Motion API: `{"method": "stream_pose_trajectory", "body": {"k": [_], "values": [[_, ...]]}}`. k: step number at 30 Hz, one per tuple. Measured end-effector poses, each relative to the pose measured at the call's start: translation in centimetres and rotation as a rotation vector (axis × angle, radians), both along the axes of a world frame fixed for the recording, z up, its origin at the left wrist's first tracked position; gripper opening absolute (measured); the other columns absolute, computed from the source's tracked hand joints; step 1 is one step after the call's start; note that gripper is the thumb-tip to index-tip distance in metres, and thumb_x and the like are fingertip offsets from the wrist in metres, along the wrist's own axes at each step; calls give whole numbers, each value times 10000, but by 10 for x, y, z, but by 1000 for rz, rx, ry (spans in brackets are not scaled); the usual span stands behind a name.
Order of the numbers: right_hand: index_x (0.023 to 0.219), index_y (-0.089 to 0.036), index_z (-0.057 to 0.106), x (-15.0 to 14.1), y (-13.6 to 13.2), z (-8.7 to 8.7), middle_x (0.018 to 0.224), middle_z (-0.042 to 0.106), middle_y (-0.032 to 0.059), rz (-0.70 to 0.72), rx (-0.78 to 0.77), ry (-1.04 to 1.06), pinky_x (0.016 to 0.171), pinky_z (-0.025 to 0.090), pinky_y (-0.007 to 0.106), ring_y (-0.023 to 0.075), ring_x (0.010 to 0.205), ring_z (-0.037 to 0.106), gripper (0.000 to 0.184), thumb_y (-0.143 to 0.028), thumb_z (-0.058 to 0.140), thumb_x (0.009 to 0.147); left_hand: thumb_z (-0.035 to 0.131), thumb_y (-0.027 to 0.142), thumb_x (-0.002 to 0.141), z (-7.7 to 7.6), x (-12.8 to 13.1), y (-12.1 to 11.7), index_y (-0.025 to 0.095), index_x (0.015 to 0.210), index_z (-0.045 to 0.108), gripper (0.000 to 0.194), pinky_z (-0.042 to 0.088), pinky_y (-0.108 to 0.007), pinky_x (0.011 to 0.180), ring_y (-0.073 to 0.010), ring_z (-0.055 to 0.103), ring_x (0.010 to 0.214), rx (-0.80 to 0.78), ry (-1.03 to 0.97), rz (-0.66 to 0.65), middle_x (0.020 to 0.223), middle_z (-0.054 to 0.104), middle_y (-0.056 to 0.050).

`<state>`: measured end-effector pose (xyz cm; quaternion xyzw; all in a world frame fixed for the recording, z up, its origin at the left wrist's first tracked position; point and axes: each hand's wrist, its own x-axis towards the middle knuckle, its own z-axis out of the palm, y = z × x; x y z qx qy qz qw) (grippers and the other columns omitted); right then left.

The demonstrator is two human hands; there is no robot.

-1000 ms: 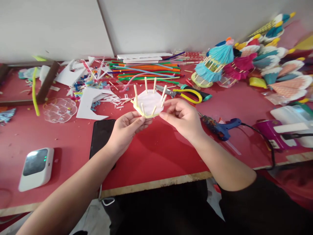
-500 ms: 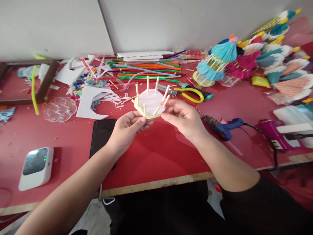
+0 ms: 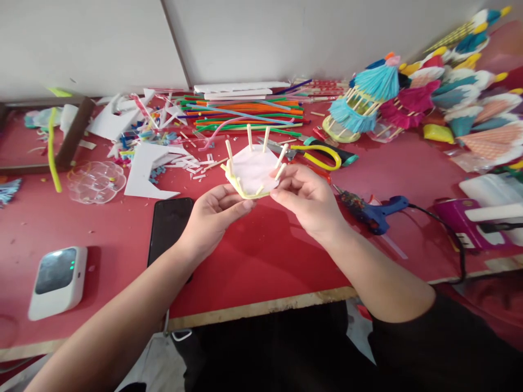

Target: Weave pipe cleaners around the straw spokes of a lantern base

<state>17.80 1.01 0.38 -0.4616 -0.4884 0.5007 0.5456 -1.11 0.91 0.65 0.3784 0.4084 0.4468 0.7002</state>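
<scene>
Between my hands, above the red table, is a white foam base [image 3: 254, 167] with short pale sticks standing up around its rim. A yellow pipe cleaner [image 3: 241, 190] runs along its near and left edge. My left hand [image 3: 218, 215] pinches the near left edge with thumb and fingers. At the right edge, close to a stick, my right hand [image 3: 304, 198] grips the base. The fingertips under the base are partly hidden. Behind it lie scissors with yellow handles [image 3: 322, 156], their blades partly covered by the base.
A phone [image 3: 169, 228] lies by my left forearm, a white device [image 3: 59, 283] farther left. Right of my hands is a blue glue gun [image 3: 373, 212] with a cord. Pipe cleaners [image 3: 245, 115], foam scraps [image 3: 141, 174] and a blue tasselled model [image 3: 359, 103] stand along the back.
The base has tilted slightly, so more of its top and the yellow pipe cleaner along the near edge shows. Both hands keep hold, and the left thumb has shifted a little to the right.
</scene>
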Motion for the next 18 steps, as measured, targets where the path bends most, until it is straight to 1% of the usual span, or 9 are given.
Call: {"method": "stream_pose_trajectory", "body": {"k": [4,7,13,18], "values": [[919,-215,664,-2,-2,-2,636,584,-86,15,-20,43,527,381,222,60,554,489,224,-217,751,712,906,239,708,-2,1,0,169,894,769,241,577,-173,803,-107,751,821,-1,-9,7,854,808,-24],[911,-215,658,-2,-3,-3,636,577,-90,29,-37,65,514,365,215,48,531,463,215,-218,751,717,903,250,719,-3,0,0,180,896,778,227,577,-163,789,-103,753,830,10,-7,5,863,813,-20],[911,-222,654,-4,-3,-3,644,578,-84,5,-30,28,541,394,225,65,579,505,221,-223,747,711,903,250,723,-3,0,-1,191,932,791,244,569,-153,791,-106,758,845,34,11,-3,868,818,-30],[921,-231,652,-4,-5,-4,655,587,-80,1,-6,-8,544,397,236,75,595,509,222,-243,745,720,900,249,722,-2,1,-1,183,921,790,237,576,-173,781,-107,753,806,12,16,28,880,818,-31]]}}
